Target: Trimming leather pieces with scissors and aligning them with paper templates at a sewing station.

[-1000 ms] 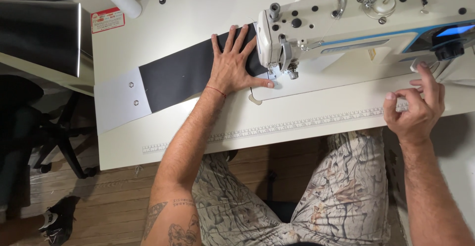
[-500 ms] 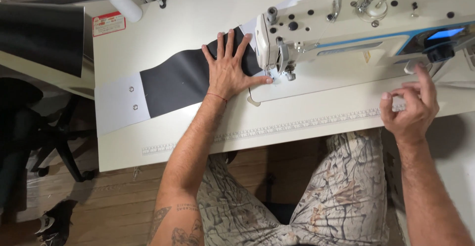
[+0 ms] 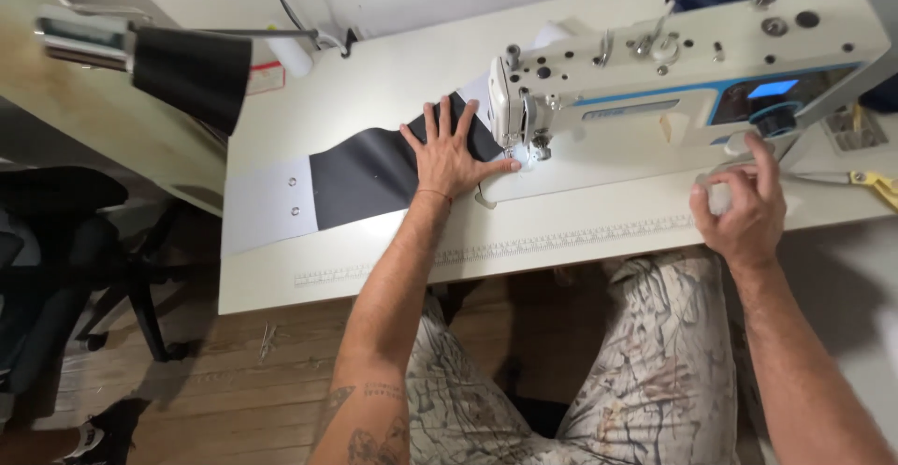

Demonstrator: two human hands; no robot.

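left hand (image 3: 453, 158): flat, fingers spread on dark fabric strip (image 3: 365, 173); thumb near needle (image 3: 522, 158), prick risk
right hand (image 3: 742, 208): loosely curled at handwheel (image 3: 773, 121), holding nothing
fabric: may skew if pressure is uneven

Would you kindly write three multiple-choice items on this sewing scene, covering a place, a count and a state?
1. Where does the left hand rest?
A. on the dark fabric strip
B. on the lamp
C. on the scissors

2. How many metal eyelets show in the strip's white end panel?
A. none
B. two
C. five

3. How is the left hand held?
A. clenched
B. flat, fingers spread
C. pinching a thread

A: the palm lies on the strip beside the sewing machine needle.
B: two eyelets sit one above the other.
B: all fingers lie splayed on the fabric.
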